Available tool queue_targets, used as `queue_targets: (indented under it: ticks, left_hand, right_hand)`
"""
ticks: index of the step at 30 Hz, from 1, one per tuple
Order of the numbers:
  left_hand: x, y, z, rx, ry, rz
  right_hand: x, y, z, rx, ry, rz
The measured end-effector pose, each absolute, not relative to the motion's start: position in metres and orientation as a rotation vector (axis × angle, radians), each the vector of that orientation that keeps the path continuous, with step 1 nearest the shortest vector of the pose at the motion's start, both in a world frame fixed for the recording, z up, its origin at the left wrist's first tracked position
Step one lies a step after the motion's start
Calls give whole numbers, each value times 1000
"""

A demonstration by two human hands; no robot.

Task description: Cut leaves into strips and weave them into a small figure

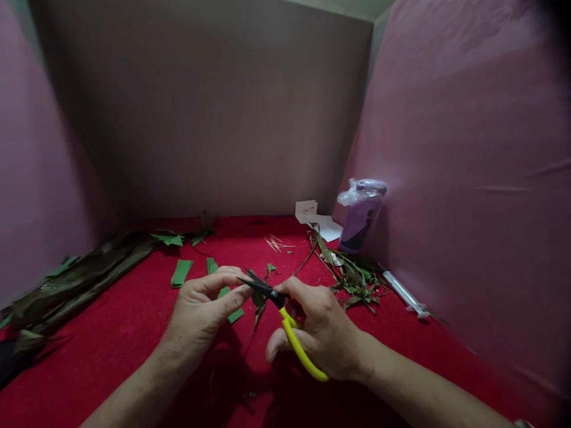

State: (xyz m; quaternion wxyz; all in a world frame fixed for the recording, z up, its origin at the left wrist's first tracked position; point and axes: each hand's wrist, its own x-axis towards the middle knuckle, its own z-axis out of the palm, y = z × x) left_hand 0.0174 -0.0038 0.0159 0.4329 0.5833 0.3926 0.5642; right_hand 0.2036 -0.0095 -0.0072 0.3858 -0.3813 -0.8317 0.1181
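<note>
My right hand (323, 327) is closed around the yellow handles of a pair of scissors (292, 336). Their short black blades point left and stand slightly apart, close to my left fingertips. My left hand (207, 306) is in a pinch, thumb against fingers; whatever it holds is too small or too hidden to name. Just below the blades shows a dark green leaf piece (259, 299), and I cannot tell if it is held or lying down. Cut green leaf strips (182, 273) lie on the red cloth (250, 238) behind and beneath my left hand.
Several toothpicks (277, 243) lie in the middle at the back. To the right are a heap of leaf scraps and stems (357, 282), a syringe (405, 294), a purple container (362, 220) with plastic wrap, and white paper (328, 227). Long dried leaves (84, 276) stretch along the left.
</note>
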Motion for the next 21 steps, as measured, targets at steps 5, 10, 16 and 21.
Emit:
queue_targets:
  ticks: [5, 10, 16, 21]
  left_hand:
    - [17, -3, 12, 1420, 988, 1404]
    - [17, -3, 10, 1375, 985, 1388]
    - [17, -3, 10, 1382, 978, 1390]
    - [15, -2, 5, 1287, 998, 1417]
  right_hand:
    - [202, -10, -8, -967, -2106, 284]
    - [203, -10, -8, -963, -2091, 300]
    - [205, -9, -12, -967, -2104, 297]
    - [204, -6, -13, -1026, -2071, 406]
